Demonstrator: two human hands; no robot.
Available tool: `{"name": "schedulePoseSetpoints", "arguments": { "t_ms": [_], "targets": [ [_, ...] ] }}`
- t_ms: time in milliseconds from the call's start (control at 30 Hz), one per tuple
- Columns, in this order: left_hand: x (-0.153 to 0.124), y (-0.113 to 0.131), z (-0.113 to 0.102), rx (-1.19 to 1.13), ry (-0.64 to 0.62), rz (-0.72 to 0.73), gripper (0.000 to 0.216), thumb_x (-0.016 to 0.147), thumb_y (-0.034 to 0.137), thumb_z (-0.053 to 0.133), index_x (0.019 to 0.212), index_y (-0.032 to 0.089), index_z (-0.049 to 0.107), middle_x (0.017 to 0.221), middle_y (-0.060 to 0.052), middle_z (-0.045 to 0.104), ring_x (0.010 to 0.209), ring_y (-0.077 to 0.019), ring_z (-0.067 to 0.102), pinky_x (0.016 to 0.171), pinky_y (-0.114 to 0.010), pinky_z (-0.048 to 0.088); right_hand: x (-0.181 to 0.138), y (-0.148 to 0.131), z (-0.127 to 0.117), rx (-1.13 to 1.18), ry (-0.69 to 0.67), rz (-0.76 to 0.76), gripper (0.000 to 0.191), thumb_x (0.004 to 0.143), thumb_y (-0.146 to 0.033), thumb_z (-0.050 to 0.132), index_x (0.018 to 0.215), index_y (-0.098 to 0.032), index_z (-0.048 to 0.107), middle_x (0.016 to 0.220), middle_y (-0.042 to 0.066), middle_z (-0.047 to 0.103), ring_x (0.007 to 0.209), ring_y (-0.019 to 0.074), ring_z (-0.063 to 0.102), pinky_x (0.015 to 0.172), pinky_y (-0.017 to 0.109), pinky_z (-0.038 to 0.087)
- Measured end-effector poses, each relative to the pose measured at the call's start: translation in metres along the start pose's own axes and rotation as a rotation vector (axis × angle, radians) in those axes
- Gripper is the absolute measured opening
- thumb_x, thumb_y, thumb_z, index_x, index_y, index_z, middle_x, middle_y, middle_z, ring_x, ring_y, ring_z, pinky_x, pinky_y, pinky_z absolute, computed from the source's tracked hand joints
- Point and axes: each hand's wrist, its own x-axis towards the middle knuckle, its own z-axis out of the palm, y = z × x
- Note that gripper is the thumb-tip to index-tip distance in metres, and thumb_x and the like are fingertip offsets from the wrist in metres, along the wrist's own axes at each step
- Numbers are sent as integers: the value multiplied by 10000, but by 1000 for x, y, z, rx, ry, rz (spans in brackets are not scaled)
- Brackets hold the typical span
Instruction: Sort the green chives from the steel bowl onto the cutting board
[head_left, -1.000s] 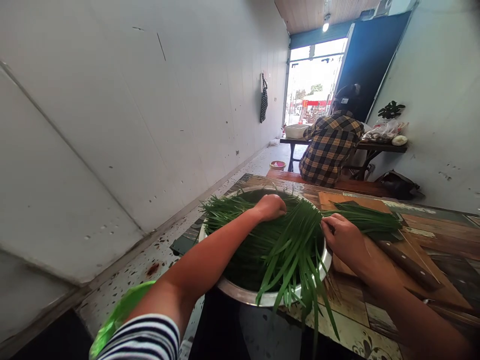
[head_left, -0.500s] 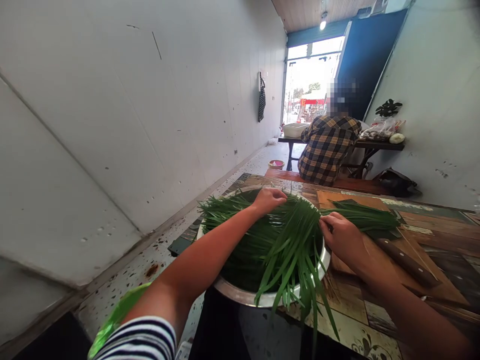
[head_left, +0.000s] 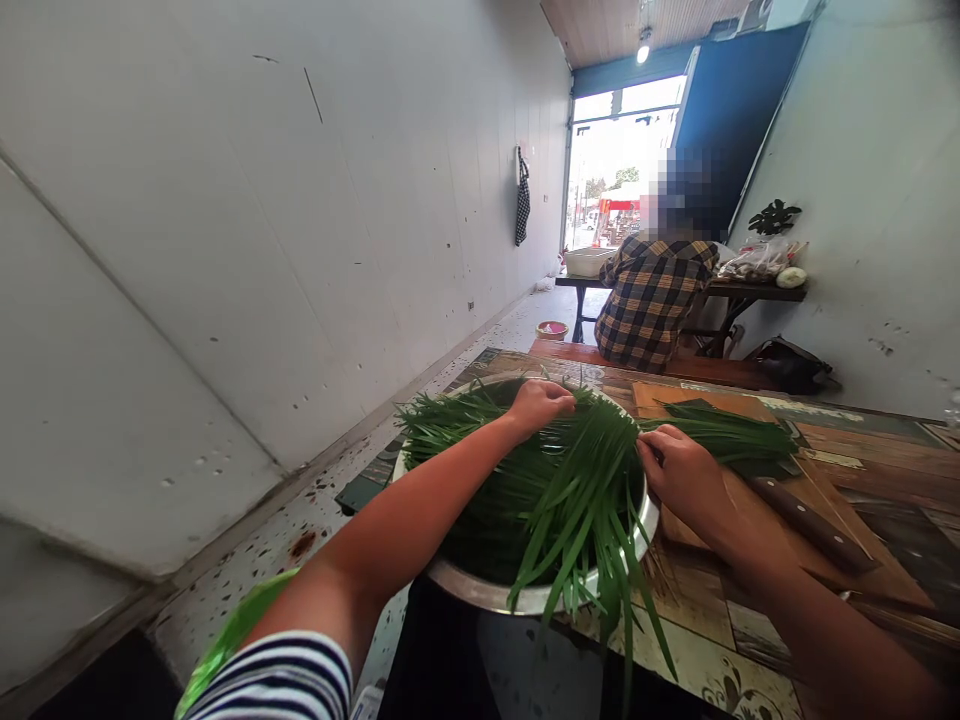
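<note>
A pile of long green chives (head_left: 577, 490) fills a round metal basin (head_left: 480, 590) and hangs over its near rim. My left hand (head_left: 538, 404) rests on the far side of the pile, fingers curled down into the leaves. At the basin's right rim my right hand (head_left: 679, 470) pinches a bundle of chives (head_left: 724, 432) that stretches right across a wooden cutting board (head_left: 675, 397). A knife with a dark wooden handle (head_left: 806, 520) lies on the board beside my right wrist.
The basin stands on a patterned wooden table (head_left: 870, 470) along a white wall (head_left: 225, 250). A person in a plaid shirt (head_left: 654, 300) sits with their back to me at another table (head_left: 754, 291) near the open doorway. A green plastic bag (head_left: 232, 630) lies at lower left.
My left hand shifted a little on the far side of the pile and its fingers curled into the leaves. My right hand stayed at the rim, still holding the bundle.
</note>
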Motion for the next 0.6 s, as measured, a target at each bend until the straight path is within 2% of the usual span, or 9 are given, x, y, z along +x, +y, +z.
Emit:
{"name": "schedulePoseSetpoints", "arguments": {
  "t_ms": [167,300,433,600],
  "targets": [
    [-1,3,1,-154,-55,-109,169,781,218,563,765,91,672,689,-54,698,555,-81,578,603,-210,471,0,0,0,-8,-3,2,260,867,-274,438,798,-167,664,824,55,650,706,153,586,651,260,400],
    [-4,9,1,-290,-129,-209,147,815,213,545,814,97,636,720,-57,703,585,-82,609,604,-201,474,0,-1,0,-5,-11,6,256,866,-269,441,793,-165,664,823,55,650,706,154,586,657,261,403],
    [-6,11,2,-339,-167,-233,110,824,197,547,880,107,576,725,-63,693,612,-101,634,565,-196,470,0,-1,0,0,-12,4,259,869,-269,439,803,-159,664,814,52,643,705,154,582,658,263,405],
    [-10,15,1,-293,-93,-200,337,782,213,629,1063,148,454,751,-42,663,578,-127,643,457,-175,413,0,1,1,-11,-13,-2,262,873,-274,435,800,-162,660,818,50,640,712,157,583,661,265,406]
  ]
}}
